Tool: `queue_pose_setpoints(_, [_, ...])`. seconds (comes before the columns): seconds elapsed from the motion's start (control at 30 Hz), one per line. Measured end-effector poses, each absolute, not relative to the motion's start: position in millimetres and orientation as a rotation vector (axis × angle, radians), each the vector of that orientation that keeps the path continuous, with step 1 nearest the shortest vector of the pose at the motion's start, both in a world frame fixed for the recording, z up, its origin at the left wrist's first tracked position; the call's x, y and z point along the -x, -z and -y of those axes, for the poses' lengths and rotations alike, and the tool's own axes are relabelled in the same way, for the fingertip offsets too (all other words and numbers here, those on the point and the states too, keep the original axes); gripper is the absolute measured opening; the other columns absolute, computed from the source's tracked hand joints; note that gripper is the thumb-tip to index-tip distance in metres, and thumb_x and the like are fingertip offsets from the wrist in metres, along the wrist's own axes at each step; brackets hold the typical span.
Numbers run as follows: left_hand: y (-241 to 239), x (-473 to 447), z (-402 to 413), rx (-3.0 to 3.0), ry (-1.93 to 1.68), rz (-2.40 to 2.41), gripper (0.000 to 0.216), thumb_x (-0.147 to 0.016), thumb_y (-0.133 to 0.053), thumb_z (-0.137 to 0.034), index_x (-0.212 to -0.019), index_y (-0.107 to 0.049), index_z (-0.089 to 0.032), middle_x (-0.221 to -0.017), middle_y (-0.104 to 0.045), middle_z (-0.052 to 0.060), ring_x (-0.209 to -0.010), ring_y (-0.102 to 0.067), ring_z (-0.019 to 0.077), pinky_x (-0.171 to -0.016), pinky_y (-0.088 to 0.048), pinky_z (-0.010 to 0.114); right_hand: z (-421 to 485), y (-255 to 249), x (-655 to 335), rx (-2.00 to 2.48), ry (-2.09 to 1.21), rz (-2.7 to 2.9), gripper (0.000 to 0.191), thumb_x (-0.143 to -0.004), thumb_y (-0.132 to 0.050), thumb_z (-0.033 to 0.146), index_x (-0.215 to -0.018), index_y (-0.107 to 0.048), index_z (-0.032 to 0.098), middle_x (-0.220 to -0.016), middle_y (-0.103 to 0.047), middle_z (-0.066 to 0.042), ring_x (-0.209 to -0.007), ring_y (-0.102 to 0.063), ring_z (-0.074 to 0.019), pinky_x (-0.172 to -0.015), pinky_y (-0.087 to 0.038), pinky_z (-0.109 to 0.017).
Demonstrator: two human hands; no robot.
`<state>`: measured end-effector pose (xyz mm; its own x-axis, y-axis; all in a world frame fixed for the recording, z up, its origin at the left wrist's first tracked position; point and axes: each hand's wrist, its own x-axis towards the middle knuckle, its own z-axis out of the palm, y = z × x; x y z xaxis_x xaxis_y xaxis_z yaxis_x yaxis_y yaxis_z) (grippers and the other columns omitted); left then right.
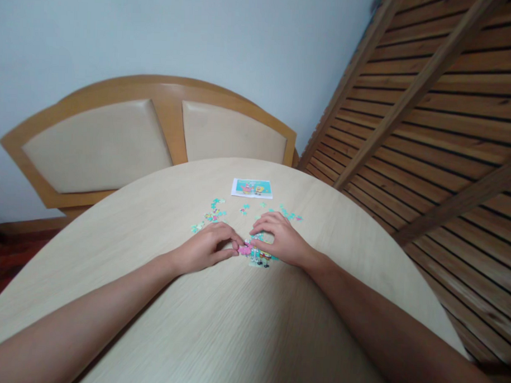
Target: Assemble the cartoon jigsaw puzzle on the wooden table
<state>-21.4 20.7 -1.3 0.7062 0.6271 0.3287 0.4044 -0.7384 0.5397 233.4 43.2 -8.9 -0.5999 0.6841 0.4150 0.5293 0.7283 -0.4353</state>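
At the middle of the pale round counter (192, 323), between the person's two hands, lies a partly joined jigsaw puzzle (254, 259), its pieces showing cartoon figures on a turquoise ground. A pink section (245, 251) makes up its left edge. The left hand (204, 246) reaches that section from the left, thumb and forefinger drawn close together at its border; whether this grip pinches a piece or only presses on it, I cannot tell. The right hand (285, 240) arches over the upper right part of the puzzle, partly hiding it, its grip spread, with thumb and forefinger parted.

Just beyond the left hand, a scatter of loose pieces (215, 214) lies on the counter, turquoise with touches of yellow and pink. Another loose group (285, 211) lies beyond the right hand, and a few single pieces (244, 209) sit between the two groups. Farther out, near the far edge, a white-bordered picture card (254, 188) lies flat, showing a pink figure and a yellow one on turquoise.

Behind the counter stands a curved wooden backrest (167, 90) with two cream panels, against a pale wall (202, 33). Slatted brown woodwork (409, 107) slants along the right.
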Motion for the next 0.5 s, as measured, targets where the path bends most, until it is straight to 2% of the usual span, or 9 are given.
queue_pose_setpoints(0.5, [-5.1,21.4,-18.4,-2.607,-0.613,-0.688,0.022,-0.101,-0.055,-0.036,-0.103,-0.072,-0.023,-0.101,-0.072,0.007,-0.100,-0.063,0.0208,-0.095,-0.047,0.037,-42.6,9.2,-233.1,0.915,-0.366,2.346,0.016,-0.084,-0.077,0.037,-0.094,-0.074,0.025,-0.104,-0.074,-0.004,-0.112,-0.058,-0.0242,-0.103,-0.041,-0.044])
